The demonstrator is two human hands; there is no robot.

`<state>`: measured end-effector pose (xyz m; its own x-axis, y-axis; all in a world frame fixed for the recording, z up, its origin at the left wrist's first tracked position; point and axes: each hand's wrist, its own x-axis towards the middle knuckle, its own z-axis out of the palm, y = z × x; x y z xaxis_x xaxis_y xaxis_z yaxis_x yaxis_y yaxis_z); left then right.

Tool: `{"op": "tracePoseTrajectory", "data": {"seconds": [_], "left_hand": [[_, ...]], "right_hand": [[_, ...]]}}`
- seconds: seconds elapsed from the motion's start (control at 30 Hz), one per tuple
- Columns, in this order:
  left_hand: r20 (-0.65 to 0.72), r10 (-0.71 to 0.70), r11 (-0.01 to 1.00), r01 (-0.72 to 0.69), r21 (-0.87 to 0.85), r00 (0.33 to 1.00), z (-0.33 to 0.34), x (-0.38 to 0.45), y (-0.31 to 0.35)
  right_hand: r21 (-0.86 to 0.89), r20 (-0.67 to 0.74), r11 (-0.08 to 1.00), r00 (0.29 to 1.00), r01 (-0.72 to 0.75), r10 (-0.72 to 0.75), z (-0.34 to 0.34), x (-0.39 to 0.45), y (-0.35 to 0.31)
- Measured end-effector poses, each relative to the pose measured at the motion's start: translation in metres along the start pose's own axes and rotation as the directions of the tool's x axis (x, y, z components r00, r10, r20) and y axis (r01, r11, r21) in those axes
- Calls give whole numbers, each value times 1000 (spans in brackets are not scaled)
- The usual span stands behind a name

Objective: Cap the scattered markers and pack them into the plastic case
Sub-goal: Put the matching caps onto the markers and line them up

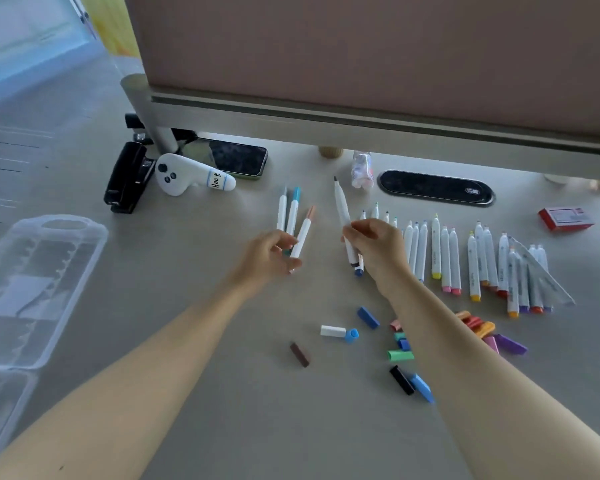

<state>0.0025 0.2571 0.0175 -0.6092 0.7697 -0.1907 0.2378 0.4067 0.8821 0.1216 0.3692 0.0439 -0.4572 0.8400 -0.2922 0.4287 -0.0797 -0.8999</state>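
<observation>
Loose caps (400, 355) lie nearest, while the left hand (269, 252) bunches three markers (293, 223) and the right hand (374, 251) pinches an uncapped black marker (342, 213), probably needing the black cap (401, 380) next.

Bare table (257, 410) near centre allows passage; loose caps (400, 355) and marker row (465, 261) obstruct right, plastic case (32, 282) left.

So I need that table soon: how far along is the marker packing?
Early on. Nothing looks packed: the plastic case lies open with no markers visible inside. The left hand holds three markers, the right hand an uncapped one. A row of uncapped markers and the loose caps are left.
</observation>
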Motion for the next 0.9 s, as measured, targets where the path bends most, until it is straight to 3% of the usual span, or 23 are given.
{"op": "tracePoseTrajectory", "data": {"seconds": [0.13,0.27,0.43,0.57,0.63,0.7,0.77,0.9], "left_hand": [[58,-28,999,27,16,998,4,-49,-10],[111,9,974,-34,225,994,13,-88,-28],[138,81,844,-142,518,987,29,-107,-37],[95,67,817,-110,566,993,35,-109,-35],[39,34,894,-48,445,999,37,-109,-29],[-44,-57,992,61,114,997,37,-111,-15],[-102,-138,975,117,-191,985,36,-112,-2],[-149,-185,894,104,-435,971,28,-108,24]], "right_hand": [[61,74,997,997,-38,33,-4,-32,3],[60,133,996,989,-65,56,-8,-55,12],[52,170,997,984,-61,51,-19,-75,21],[65,165,997,986,-41,29,-28,-85,26],[67,165,997,986,-35,24,-32,-91,27],[71,161,997,987,-23,11,-35,-95,26],[70,158,998,987,-3,-9,-37,-98,24],[89,161,995,986,33,-47,-38,-102,16]]}}
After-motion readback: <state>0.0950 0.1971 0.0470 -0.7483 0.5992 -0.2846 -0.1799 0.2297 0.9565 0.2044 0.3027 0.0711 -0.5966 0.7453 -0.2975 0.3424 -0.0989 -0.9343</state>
